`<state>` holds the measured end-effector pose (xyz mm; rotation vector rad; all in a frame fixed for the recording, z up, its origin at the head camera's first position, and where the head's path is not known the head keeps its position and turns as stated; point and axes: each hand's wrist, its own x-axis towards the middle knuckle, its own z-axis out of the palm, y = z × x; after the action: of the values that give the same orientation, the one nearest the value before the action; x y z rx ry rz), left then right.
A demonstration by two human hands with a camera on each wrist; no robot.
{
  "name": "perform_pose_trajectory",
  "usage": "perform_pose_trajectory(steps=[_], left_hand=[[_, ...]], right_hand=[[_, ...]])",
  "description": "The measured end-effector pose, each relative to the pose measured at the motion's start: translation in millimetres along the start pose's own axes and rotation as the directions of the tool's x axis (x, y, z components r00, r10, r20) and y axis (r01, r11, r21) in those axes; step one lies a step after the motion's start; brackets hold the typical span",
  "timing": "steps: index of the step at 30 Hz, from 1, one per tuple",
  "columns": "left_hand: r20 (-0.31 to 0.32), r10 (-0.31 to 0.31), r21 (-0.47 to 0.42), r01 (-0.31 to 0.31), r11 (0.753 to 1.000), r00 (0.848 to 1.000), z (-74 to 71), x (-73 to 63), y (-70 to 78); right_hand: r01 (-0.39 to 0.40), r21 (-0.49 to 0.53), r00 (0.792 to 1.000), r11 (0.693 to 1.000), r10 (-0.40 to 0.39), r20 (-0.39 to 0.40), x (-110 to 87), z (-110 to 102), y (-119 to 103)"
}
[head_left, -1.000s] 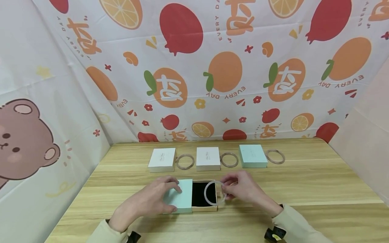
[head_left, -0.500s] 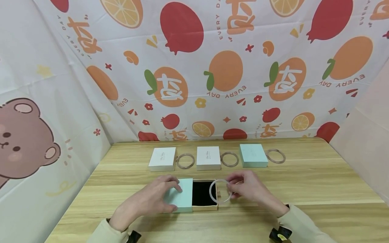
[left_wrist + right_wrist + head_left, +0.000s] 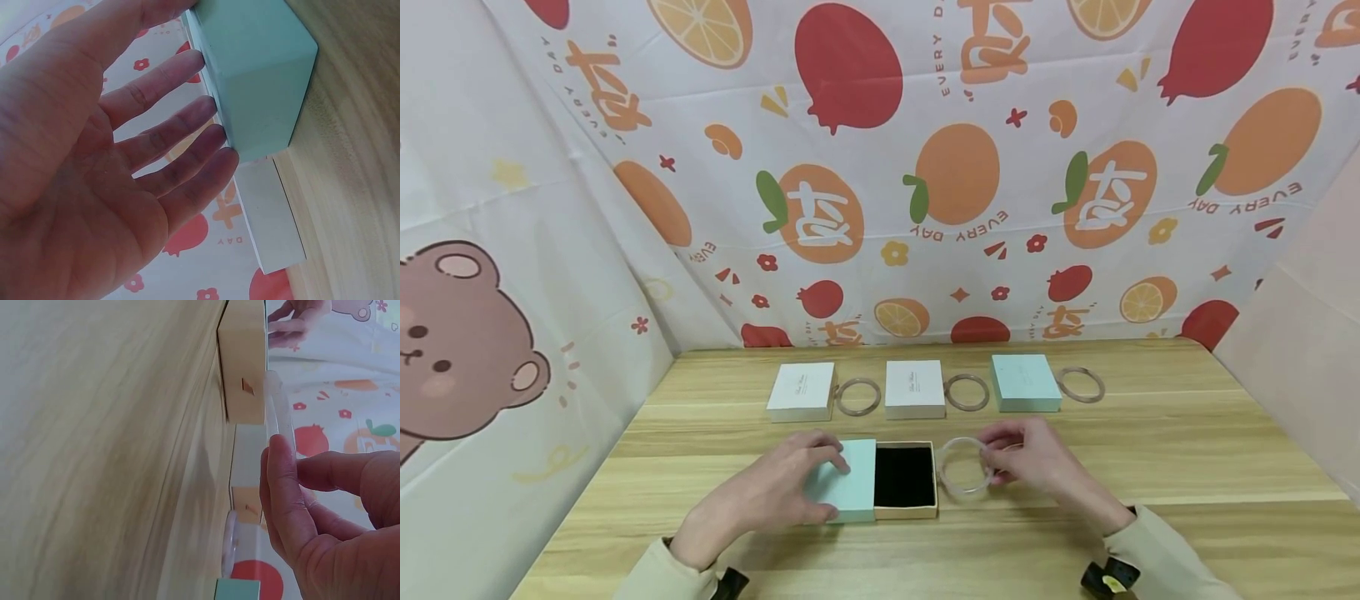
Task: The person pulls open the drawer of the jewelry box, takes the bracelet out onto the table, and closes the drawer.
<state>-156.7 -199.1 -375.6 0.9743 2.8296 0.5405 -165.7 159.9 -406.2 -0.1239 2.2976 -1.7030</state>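
Observation:
On the left half of a mint box cover [image 3: 861,482] rests my left hand [image 3: 775,487], fingers spread and the thumb at the near edge. The hand covers part of the lid; in the left wrist view its fingertips touch the box along one edge. A cream drawer [image 3: 906,513] with a black lining [image 3: 904,477] stands pulled out of the cover's right side. Between thumb and fingers my right hand [image 3: 1030,457] pinches a pale translucent bangle [image 3: 942,472], just right of the drawer. Seen from the right wrist, the bangle [image 3: 279,406] is edge-on, above the table.
Behind stands a row of boxes: a white box [image 3: 801,388], another white box [image 3: 914,386] and a mint box [image 3: 1026,381]. Bangles lie to their right: one bangle [image 3: 840,398], a second bangle [image 3: 948,393] and a third bangle [image 3: 1102,386]. A printed cloth [image 3: 880,183] hangs beyond the table.
My right hand has moved right with the bangle, from over the drawer's black lining to beside its right end. The bangle looks more tipped back. My left hand and the box have stayed put.

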Motion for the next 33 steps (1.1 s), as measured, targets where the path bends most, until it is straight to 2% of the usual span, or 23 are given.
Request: perform_pose_trajectory(steps=[10, 25, 33], left_hand=[[-0.001, 0.01, 0.002, -0.01, 1.0, 1.0, 0.5, 0.7, -1.4], [-0.009, 0.015, 0.007, -0.015, 1.0, 1.0, 0.7, 1.2, -1.7], [-0.023, 0.03, 0.015, -0.03, 0.999, 0.999, 2.0, 0.5, -2.8]], right_hand=[[-0.029, -0.003, 0.999, 1.0, 0.029, -0.017, -0.9, -10.2, 10.3], [-0.051, -0.069, 0.998, 0.996, 0.048, -0.041, 0.6, -15.6, 16.6], [-0.031, -0.165, 0.998, 0.986, 0.022, -0.054, 3.1, -13.8, 17.2]])
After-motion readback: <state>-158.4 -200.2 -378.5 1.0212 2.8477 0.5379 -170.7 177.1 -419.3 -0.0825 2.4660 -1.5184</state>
